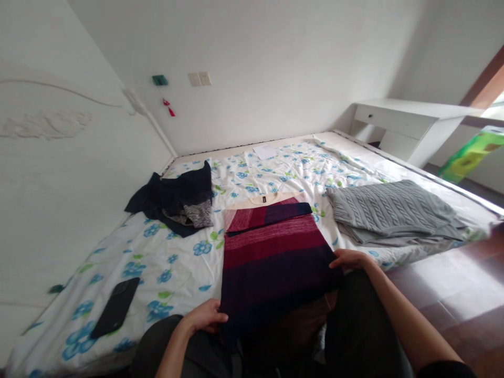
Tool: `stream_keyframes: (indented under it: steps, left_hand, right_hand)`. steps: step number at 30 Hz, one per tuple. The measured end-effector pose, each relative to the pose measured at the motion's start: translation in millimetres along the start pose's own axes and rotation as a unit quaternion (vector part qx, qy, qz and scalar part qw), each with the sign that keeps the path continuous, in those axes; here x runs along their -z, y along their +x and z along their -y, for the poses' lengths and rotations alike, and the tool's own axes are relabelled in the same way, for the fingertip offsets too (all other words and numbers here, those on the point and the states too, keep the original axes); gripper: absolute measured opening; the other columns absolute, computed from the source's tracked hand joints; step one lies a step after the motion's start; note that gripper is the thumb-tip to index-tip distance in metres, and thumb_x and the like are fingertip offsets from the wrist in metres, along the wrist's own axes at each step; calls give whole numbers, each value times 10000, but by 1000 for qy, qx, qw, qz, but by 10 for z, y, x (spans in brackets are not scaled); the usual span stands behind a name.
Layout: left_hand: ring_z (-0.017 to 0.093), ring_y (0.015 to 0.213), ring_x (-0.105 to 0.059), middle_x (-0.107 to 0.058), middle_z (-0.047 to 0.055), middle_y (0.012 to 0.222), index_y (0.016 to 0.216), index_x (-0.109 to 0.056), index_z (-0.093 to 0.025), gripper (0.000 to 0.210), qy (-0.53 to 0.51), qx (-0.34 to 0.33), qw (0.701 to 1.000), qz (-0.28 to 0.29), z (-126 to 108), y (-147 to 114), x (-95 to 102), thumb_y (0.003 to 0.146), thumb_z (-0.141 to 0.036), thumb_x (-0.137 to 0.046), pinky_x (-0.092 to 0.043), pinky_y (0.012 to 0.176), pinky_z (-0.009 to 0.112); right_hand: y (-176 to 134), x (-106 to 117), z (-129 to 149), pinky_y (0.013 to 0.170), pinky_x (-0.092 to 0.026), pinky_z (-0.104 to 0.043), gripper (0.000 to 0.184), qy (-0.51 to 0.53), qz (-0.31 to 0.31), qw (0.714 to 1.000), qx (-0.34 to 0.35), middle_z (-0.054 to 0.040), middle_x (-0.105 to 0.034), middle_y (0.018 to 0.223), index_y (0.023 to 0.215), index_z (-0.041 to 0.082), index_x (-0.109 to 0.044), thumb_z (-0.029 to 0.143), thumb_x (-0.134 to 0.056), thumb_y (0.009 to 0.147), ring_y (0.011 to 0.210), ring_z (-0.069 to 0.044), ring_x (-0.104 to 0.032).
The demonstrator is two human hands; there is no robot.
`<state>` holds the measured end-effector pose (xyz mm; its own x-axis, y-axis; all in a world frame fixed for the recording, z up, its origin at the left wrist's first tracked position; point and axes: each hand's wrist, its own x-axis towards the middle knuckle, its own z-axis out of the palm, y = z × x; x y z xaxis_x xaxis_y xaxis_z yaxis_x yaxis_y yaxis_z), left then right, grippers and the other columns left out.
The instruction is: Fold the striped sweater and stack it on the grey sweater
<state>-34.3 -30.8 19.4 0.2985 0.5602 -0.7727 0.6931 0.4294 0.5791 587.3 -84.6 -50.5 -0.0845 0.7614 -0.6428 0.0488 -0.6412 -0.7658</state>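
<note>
A striped sweater (271, 262) in pink, red and dark navy lies in front of me, its cream collar at the far end. One sleeve is folded across its upper part. My left hand (207, 316) pinches the near left edge of the sweater, thumb on top. At the near right edge, my right hand (348, 259) grips the cloth in the same way. The near hem stretches between both hands above my lap and sinks into dark shadow there.
A folded grey cable-knit garment (394, 210) lies right, a crumpled dark garment (177, 197) left. A black phone (117, 307) rests near left on the floral sheet (189, 262). White paper (265, 152) lies at the back. A white desk (409, 123) stands beyond the bed's right edge.
</note>
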Motion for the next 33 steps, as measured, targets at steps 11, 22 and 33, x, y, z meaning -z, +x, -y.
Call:
stream_keyframes:
  steps: [11,22,33]
  left_hand:
    - [296,828,-847,-853,116,878,839,-739,-219,787,-32,24,992,-119,-469,487,838,389,-795,-1030,-626,703,314]
    - [220,951,-849,-858,159,1139,1100,-775,-170,132,-396,-26,914,-79,-885,1234,1365,1024,-271,-813,-695,953,327]
    - [159,687,-786,-816,51,835,988,-750,-167,131,-486,-88,866,-78,-1230,2152,1773,1094,-233,-709,-667,719,249]
  right_hand:
    - [669,486,232,1010,-703,-274,148,227,-35,973,-15,-147,-874,1143,1142,135,-783,215,-659,1141,970,-172,-867]
    - [1354,571,620,1270,-594,-481,311,238,-46,967,74,-129,-861,1247,1147,211,-786,364,-520,1194,1297,-234,-808]
    - [2162,531,1240,942,-712,-307,174,255,-52,961,98,-67,-888,1000,1107,199,-771,367,-729,1085,952,-219,-868]
